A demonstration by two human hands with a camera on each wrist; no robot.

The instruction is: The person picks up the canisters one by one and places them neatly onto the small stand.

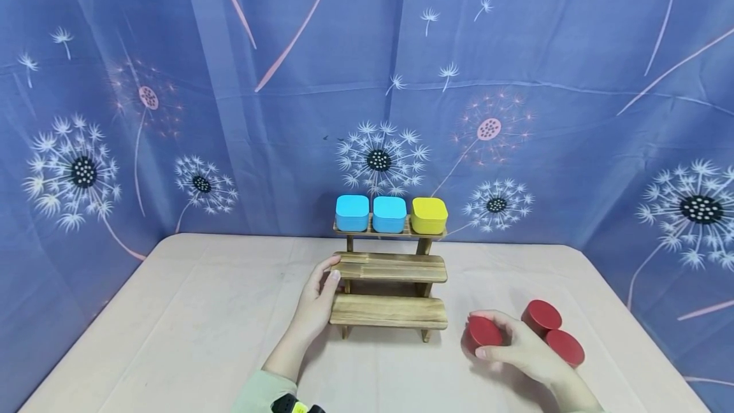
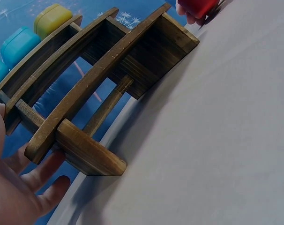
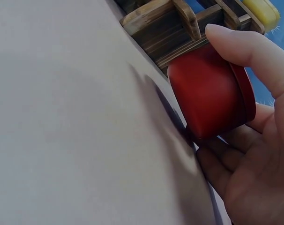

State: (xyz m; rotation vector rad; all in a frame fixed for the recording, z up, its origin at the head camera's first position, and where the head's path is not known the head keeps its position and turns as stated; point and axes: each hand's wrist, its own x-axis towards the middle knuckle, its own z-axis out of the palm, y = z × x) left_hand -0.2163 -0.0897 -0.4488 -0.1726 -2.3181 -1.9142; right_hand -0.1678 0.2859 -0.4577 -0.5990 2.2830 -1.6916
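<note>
A three-tier wooden stand (image 1: 390, 311) stands mid-table. My left hand (image 1: 315, 301) grips the left end of its middle shelf, thumb in front; the left wrist view shows fingers (image 2: 43, 171) curled by the stand's side. To the right of the stand, my right hand (image 1: 518, 346) holds a round red lidded tin (image 1: 484, 331) between thumb and fingers. Seen from the right wrist, that red tin (image 3: 210, 93) is just over its shadow, close to the tabletop. Two blue square tins (image 1: 352, 212) and a yellow square tin (image 1: 429, 215) sit in a row on the top shelf.
Two more red tins, one behind (image 1: 541, 317) and one in front (image 1: 565, 347), stand beside my right hand on the pale tablecloth (image 1: 201, 311). A blue curtain with dandelion prints (image 1: 287, 145) hangs behind the table and along both sides.
</note>
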